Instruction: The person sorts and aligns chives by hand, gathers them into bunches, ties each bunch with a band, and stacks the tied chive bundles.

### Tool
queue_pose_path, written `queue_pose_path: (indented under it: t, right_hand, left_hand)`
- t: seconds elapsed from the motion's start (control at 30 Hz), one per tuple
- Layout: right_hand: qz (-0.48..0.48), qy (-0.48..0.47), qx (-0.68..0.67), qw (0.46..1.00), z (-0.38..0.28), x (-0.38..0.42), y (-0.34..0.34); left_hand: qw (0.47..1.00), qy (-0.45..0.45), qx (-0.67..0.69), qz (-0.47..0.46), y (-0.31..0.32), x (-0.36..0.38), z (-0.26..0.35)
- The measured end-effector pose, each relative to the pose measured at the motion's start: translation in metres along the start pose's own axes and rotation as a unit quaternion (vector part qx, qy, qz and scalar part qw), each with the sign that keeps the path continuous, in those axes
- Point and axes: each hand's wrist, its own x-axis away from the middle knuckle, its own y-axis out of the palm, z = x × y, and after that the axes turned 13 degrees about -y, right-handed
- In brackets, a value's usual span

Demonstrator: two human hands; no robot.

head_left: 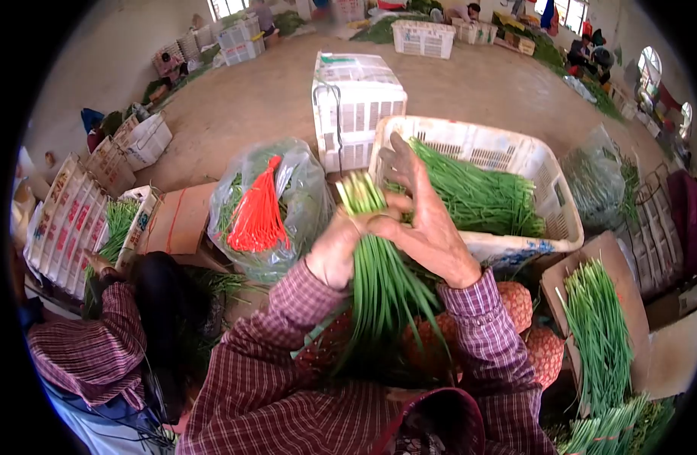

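Observation:
My left hand (336,246) is closed around a bunch of green chives (390,280). The pale cut ends point up and away from me, and the long leaves hang toward my lap. My right hand (430,231) is against the right side of this bunch, its thumb across the stalks near the cut ends and its other fingers stretched out and apart. Beyond it, a white plastic crate (549,163) holds more chives (481,193). To the left, a bundle of red ties (261,212) lies on a clear plastic bag (306,178).
A white lidded crate (360,98) stands ahead. On the right, chives (599,334) lie on cardboard (629,296). Red mesh sacks (545,353) are below my right arm. A co-worker's sleeve (98,341) is at left, beside a crate of chives (121,224). Other people sit farther back.

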Motion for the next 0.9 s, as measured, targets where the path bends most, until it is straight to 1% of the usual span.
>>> queue_pose_path:
  t: [0.07,0.1,0.13,0.17,0.2,0.27,0.3,0.37,0.4,0.47,0.53,0.57,0.6,0.67,0.7,0.73,0.8,0.87,0.9]
  right_hand:
    - [-0.029,-0.097,0.15,0.983,0.024,0.008,0.015]
    - [-0.032,-0.087,0.143,0.985,0.03,0.013,0.023]
    - [0.001,-0.082,0.185,0.979,0.036,0.016,0.03]
    - [0.032,-0.08,0.229,0.97,0.041,0.017,0.035]
    - [0.028,-0.079,0.228,0.97,0.047,0.02,0.035]
    - [0.021,-0.031,0.233,0.972,0.056,0.026,0.031]
    - [0.031,-0.019,0.251,0.967,0.056,0.026,0.031]
    - [0.02,0.002,0.264,0.964,0.061,0.028,0.029]
    - [0.012,0.018,0.273,0.962,0.063,0.028,0.029]
    - [0.021,0.014,0.284,0.958,0.062,0.027,0.028]
    - [0.002,0.034,0.299,0.954,0.059,0.027,0.026]
    - [0.019,-0.006,0.314,0.949,0.068,0.029,0.025]
    - [0.018,-0.006,0.314,0.949,0.069,0.031,0.024]
    - [0.047,0.007,0.313,0.949,0.069,0.033,0.019]
    - [0.047,0.01,0.322,0.945,0.07,0.033,0.015]
    - [0.047,0.01,0.323,0.945,0.07,0.032,0.015]
    - [0.056,0.01,0.345,0.937,0.07,0.029,0.015]
    - [0.052,0.003,0.352,0.935,0.071,0.026,0.016]
    - [0.053,0.0,0.359,0.932,0.07,0.025,0.018]
  left_hand:
    - [0.987,-0.006,-0.119,0.11,-0.002,-0.002,0.034]
    - [0.995,0.017,-0.011,0.099,-0.007,-0.008,0.031]
    - [0.99,0.045,0.097,0.088,-0.011,-0.013,0.028]
    - [0.984,0.049,0.153,0.078,-0.014,-0.016,0.027]
    - [0.982,0.078,0.153,0.082,-0.021,-0.02,0.022]
    - [0.976,0.099,0.183,0.071,-0.025,-0.021,0.017]
    - [0.975,0.096,0.187,0.072,-0.026,-0.021,0.015]
    - [0.975,0.096,0.183,0.085,-0.031,-0.025,0.012]
    - [0.971,0.094,0.21,0.068,-0.037,-0.028,0.013]
    - [0.969,0.09,0.21,0.096,-0.049,-0.03,0.021]
    - [0.974,0.101,0.17,0.113,-0.06,-0.029,0.034]
    - [0.968,0.124,0.164,0.145,-0.066,-0.027,0.044]
    - [0.96,0.148,0.158,0.178,-0.076,-0.024,0.053]
    - [0.95,0.224,0.055,0.212,-0.102,-0.015,0.069]
    - [0.947,0.237,0.031,0.215,-0.107,-0.005,0.072]
    - [0.943,0.238,-0.039,0.23,-0.109,0.004,0.07]
    - [0.927,0.234,-0.122,0.266,-0.096,0.018,0.063]
    - [0.882,0.227,-0.261,0.319,-0.07,0.03,0.056]
    - [0.902,0.23,-0.214,0.297,-0.06,0.029,0.049]
